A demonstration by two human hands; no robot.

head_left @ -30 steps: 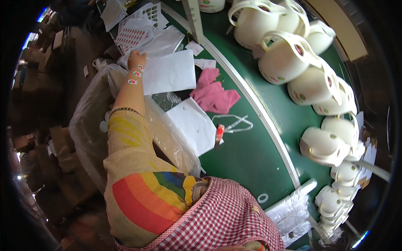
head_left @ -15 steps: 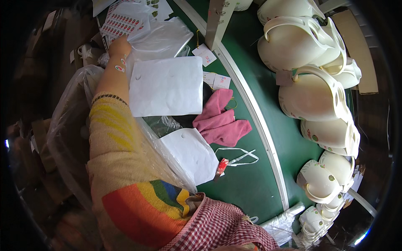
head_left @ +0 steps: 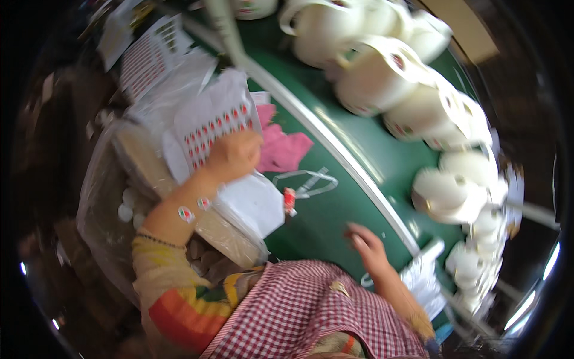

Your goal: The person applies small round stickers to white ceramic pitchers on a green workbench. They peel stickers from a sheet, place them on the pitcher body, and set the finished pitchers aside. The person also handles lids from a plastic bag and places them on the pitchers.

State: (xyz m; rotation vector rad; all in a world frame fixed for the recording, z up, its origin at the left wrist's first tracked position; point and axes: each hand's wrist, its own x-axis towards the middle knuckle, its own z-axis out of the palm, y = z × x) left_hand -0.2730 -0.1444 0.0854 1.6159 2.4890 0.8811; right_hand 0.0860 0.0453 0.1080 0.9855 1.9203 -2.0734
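Observation:
My left hand (head_left: 235,157) is closed over the lower edge of a white sticker sheet (head_left: 210,122), printed with rows of small red-and-green motifs. The sheet lies tilted across white papers. Two small round stickers (head_left: 186,213) are stuck to my left forearm. Another white sheet of paper (head_left: 251,203) lies just below the left hand, beside a pink cloth (head_left: 281,146). My right hand (head_left: 368,248), somewhat blurred, hovers over the green table near its front. Its thumb and fingers are apart, with nothing seen in them.
Rows of cream-coloured handled pots (head_left: 376,78) stand along the right, beyond a white metal strip (head_left: 329,140). More sticker sheets (head_left: 146,63) lie at the far left. A plastic-lined box (head_left: 113,197) sits left of the table. A red tag with white ribbon (head_left: 289,200) lies mid-table.
My left hand has come back from the far left pile with a sticker sheet, now over the papers. My right hand has come into view. The whole view has turned and shifted.

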